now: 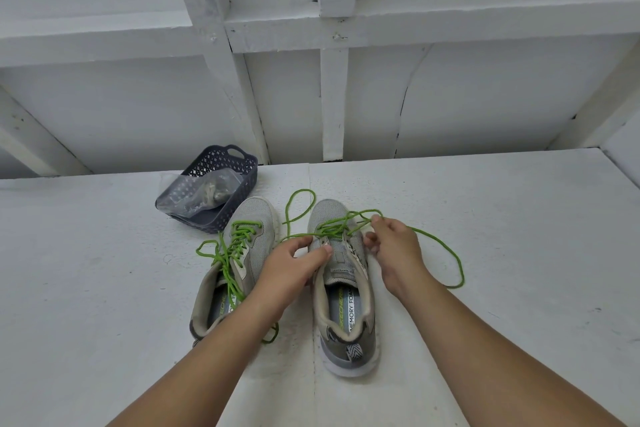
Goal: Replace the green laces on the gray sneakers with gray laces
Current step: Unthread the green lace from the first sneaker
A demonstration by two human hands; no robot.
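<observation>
Two gray sneakers stand side by side on a white table, toes pointing away from me. The left sneaker (pixel 239 253) keeps its green lace (pixel 227 253) threaded, ends hanging loose. The right sneaker (pixel 341 291) has its green lace (pixel 446 250) pulled out of the upper eyelets, and long loops trail to both sides. My left hand (pixel 294 267) grips the right sneaker's left side, thumb on the tongue. My right hand (pixel 391 250) pinches the green lace over the eyelets on the shoe's right side. A clear bag with gray laces (pixel 204 196) lies in the basket.
A dark gray plastic basket (pixel 242 180) sits behind the left sneaker, near the table's far edge. White painted wall boards and beams rise beyond the white table (pixel 86 270).
</observation>
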